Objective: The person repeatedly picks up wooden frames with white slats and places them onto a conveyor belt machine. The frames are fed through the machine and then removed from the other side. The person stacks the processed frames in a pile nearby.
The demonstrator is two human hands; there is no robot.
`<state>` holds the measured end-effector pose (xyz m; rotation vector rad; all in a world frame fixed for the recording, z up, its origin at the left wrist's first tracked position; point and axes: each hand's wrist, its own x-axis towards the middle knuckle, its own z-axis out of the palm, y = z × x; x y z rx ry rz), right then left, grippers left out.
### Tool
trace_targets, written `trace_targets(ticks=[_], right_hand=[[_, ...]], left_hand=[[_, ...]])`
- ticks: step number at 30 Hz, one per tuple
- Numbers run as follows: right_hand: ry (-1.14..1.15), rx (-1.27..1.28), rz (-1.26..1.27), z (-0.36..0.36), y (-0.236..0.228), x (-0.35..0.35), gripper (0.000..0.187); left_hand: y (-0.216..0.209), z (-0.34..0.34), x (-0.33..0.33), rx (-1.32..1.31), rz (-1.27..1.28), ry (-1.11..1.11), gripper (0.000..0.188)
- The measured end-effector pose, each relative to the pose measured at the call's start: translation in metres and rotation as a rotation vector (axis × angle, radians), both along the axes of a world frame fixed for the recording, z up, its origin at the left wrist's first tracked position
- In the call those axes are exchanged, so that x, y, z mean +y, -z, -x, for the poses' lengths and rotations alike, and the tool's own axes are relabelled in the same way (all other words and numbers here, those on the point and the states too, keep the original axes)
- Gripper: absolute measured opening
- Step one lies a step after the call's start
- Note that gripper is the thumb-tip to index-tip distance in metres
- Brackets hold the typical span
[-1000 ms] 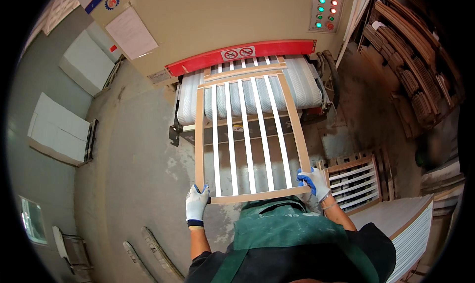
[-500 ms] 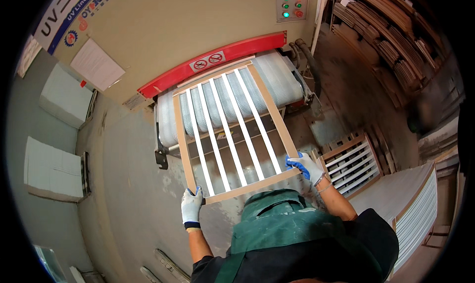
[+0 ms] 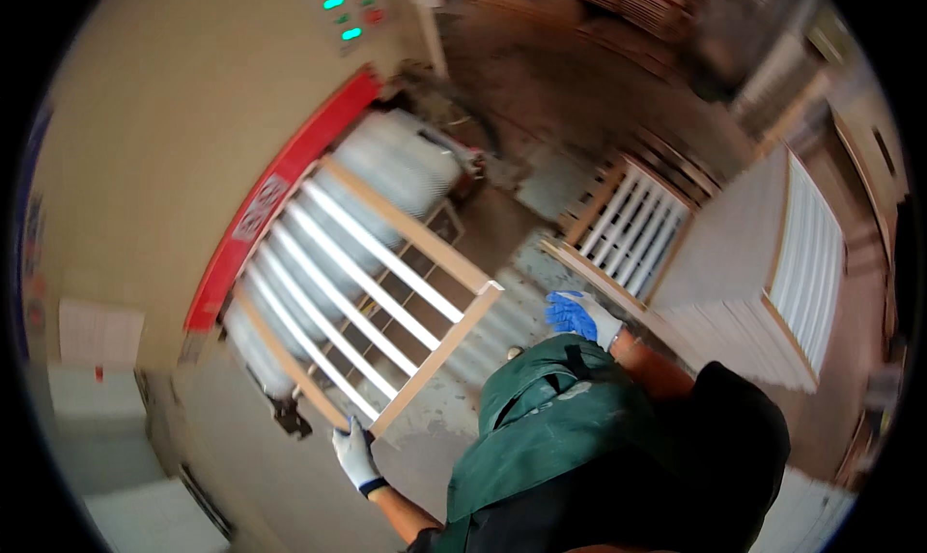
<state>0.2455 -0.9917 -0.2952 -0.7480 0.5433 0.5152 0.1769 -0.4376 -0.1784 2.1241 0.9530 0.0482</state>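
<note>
A slatted frame, with tan rails and several white slats, slopes down toward me from the grey roller-like conveyor. Its far end rests on that belt, by the red bar of the machine. My left hand, in a white and blue glove, grips the frame's near left corner. Apart from the frame, my right hand is in the air to the right of the near right corner. Its gloved fingers are stretched out, blue palm side showing, with nothing in them.
To my right, another slatted frame lies on a pallet. Beside it stands a tall stack of pale panels. Lit buttons show on the machine's beige housing. White stacks stand at the lower left.
My right hand has let go of the frame and moved away from it. The frame has moved farther onto the conveyor, with my left hand still on its corner. The view has turned right.
</note>
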Motion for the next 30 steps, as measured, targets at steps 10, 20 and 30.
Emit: trace_targets(ticks=[10,20,30], right_hand=[[0.165,0.194,0.076,0.032,0.032,-0.085,0.031],[0.364,0.075,-0.364,0.027,0.155,-0.193,0.028],[0.636,0.406,0.104,0.054,0.19,-0.274,0.036]], left_hand=[[-0.048,-0.082,-0.038,0.26,-0.644,0.148,0.066],[-0.052,-0.211,-0.415,0.165,0.282,0.814,0.044],[0.4,-0.301,-0.585,0.708,-0.189,1.348,0.084]])
